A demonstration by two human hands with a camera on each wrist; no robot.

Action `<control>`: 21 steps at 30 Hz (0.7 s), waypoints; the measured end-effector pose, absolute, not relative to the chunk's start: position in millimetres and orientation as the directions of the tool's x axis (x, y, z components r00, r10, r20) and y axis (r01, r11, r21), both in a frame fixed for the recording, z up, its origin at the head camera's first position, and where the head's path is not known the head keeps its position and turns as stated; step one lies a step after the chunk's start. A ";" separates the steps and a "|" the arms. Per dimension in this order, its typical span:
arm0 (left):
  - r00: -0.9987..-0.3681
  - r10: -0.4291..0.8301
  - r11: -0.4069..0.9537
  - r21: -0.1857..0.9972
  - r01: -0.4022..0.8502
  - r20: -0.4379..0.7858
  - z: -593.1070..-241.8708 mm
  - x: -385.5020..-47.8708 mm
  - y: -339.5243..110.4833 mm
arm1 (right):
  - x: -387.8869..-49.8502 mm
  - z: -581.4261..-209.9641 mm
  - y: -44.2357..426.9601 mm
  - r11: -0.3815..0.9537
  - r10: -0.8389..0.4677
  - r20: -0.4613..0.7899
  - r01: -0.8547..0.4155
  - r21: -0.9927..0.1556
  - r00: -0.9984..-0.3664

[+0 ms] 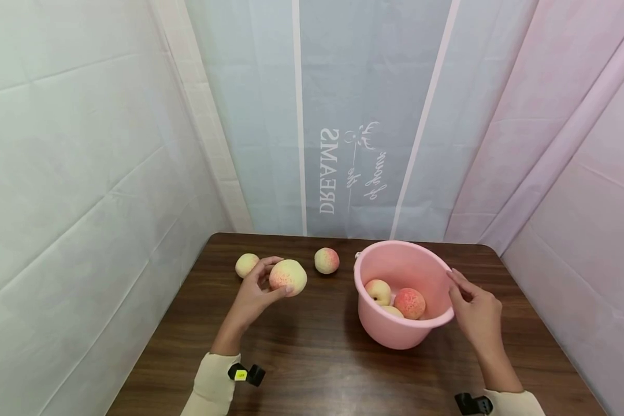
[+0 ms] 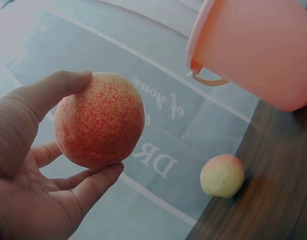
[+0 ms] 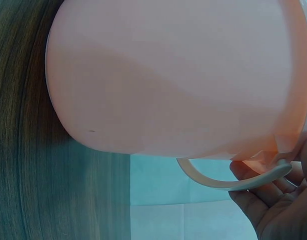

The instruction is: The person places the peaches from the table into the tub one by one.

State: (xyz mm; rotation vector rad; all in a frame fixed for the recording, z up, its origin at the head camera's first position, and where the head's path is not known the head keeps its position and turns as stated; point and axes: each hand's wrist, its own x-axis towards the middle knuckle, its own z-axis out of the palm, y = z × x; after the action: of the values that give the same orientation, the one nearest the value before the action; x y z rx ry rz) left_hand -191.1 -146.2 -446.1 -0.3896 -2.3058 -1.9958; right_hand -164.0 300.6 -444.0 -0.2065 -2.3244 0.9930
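A round peach (image 1: pixel 288 277), pale yellow with a red blush, is being held over the left half of the surface (image 1: pixel 317 361), apparently clear of it. It is being clasped between the thumb and fingertips of the left hand (image 1: pixel 255 298); no long axis is being shown by so round a thing. The deciding relation is being judged as sideways: the pink bucket (image 1: pixel 395 336) is being kept to the right of this peach, well apart, on the surface's right half, so the peach is being borne by the hand farther from it. The bucket's rim is being gripped at its right side by the right hand (image 1: pixel 477 315), with fingers being curled beside the joint of the handle (image 3: pixel 208 182).

Three fruits are being contained there: a red peach (image 1: pixel 410 303), a yellow peach (image 1: pixel 378 292) and a third peach (image 1: pixel 393 311), partly being hidden by the near rim. Near the far edge, one loose peach (image 1: pixel 326 261) is being seen between left hand and bucket; another peach (image 1: pixel 247 264), toward the far left corner, is being partly covered by the left hand.
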 end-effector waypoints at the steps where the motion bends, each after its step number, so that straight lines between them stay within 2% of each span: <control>1: -0.966 0.143 0.129 0.963 0.235 0.216 -446.1 -190.5 -145.0 | -163.6 -444.9 301.4 0.709 0.359 0.465 -0.088 -0.700 -0.809; 21: -0.948 0.163 0.132 0.946 0.296 0.274 -449.2 -179.6 -117.6 | -157.6 -459.5 313.3 0.706 0.336 0.494 -0.132 -0.695 -0.802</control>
State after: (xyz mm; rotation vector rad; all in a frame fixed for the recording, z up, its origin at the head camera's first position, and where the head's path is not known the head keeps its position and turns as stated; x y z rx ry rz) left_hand -179.6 -117.6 -449.2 -0.4655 -2.2834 -1.9485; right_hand -157.6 313.3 -459.5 -0.1544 -2.3000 1.0009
